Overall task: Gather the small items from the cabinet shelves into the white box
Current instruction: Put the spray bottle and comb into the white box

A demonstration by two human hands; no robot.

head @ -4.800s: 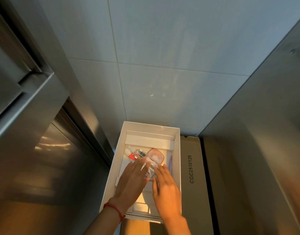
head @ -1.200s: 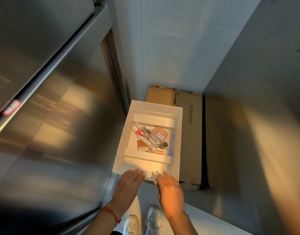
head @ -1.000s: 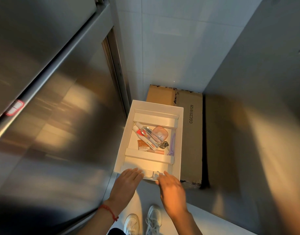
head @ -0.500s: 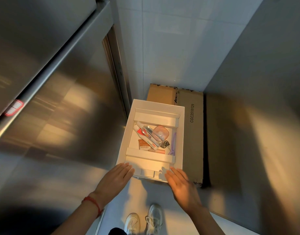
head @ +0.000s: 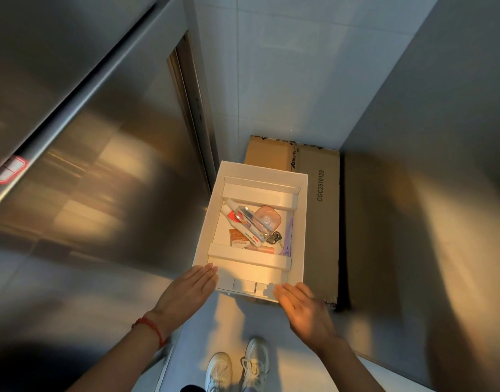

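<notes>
The white box (head: 304, 222) stands on a brown carton, its lid off. Inside lie a clear pouch with a red-and-white tube (head: 243, 222), a pink round case (head: 267, 217), an orange packet (head: 237, 238), a bunch of keys (head: 274, 238) and a purple item (head: 288, 236). My left hand (head: 188, 292) hovers flat at the box's near left corner, fingers straight. At the near right corner my right hand (head: 302, 309) is held flat as well. Neither hand holds anything.
A brown cardboard carton (head: 325, 222) marked CGC2510129 lies under and beside the box against a tiled wall (head: 285, 66). Steel cabinet doors (head: 87, 151) fill the left; a grey panel (head: 441, 137) rises on the right. My white shoes (head: 237, 369) stand on the floor below.
Both hands came out of the box, drew back to its near edge and spread apart to the two near corners. The view pulled back and up.
</notes>
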